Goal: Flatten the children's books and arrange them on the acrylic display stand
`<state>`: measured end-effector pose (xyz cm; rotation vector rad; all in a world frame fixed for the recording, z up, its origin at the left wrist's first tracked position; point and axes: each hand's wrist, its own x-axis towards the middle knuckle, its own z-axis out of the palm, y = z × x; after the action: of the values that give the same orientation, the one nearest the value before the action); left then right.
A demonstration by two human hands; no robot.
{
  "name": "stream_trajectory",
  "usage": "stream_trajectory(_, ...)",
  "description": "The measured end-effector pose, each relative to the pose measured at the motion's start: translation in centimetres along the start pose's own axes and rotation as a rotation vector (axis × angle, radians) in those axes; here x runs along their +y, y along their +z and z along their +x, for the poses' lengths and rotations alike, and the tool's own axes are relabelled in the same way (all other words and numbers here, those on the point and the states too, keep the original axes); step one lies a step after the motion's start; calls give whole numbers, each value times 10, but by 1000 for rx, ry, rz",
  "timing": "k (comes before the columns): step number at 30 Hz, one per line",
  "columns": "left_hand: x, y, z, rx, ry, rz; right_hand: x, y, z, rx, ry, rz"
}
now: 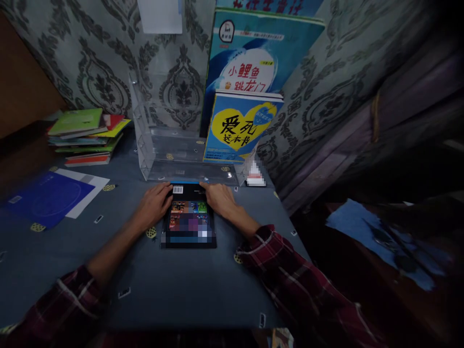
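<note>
A black book (pixel 189 209) lies on the table before me, its barcode at the far end and small colourful pictures below. Its near end is blurred by pixels. My left hand (pixel 156 202) holds the book's left edge near the far corner. On the opposite side, my right hand (pixel 219 197) grips the far right corner, fingers bent at the edge. Just beyond the book stands a clear acrylic rack (pixel 181 169) with tiers. On its right side a blue book with a yellow heart (pixel 232 126) leans upright, in front of a larger teal book (pixel 253 53).
At the left back sits a stack of books (pixel 85 130). Nearer lies a blue booklet (pixel 50 195) over a white sheet (pixel 90 193). Patterned curtains (pixel 181 82) hang behind the table. Beyond the table's right edge, a light blue cloth (pixel 362 237) lies on a dark surface.
</note>
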<state>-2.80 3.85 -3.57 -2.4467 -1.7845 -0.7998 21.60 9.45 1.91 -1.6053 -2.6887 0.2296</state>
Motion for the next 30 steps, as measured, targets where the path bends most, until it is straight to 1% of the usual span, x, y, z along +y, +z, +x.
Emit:
stream_trajectory(4, 0, -1, 0, -12, -8, -2, 13, 6, -7, 37, 52, 44)
stream_trajectory(8, 0, 0, 0, -9, -7, -18, 16, 11, -9, 96, 93, 101)
stream_trajectory(11, 0, -2, 1, -21, 3, 2, 17, 11, -8, 99, 110, 128)
stream_trajectory(15, 3, -8, 9, -74, 46, 63, 20, 8, -7, 88, 98, 161)
stream_trajectory(18, 13, -6, 19, -120, 98, 49, 22, 7, -6, 93, 82, 192)
stream_trajectory(21, 30, 1, 28, -172, 175, -21, 22, 5, -7, 89, 76, 221)
stream_trajectory(23, 42, 7, 31, -185, 237, -52, 21, 3, -8, 81, 76, 235)
stream_trajectory(26, 55, 11, 30, -195, 321, -73, 21, 1, -8, 72, 65, 251)
stream_trajectory(30, 63, 9, 22, -224, 399, -122, 23, 2, -8, 78, 53, 260)
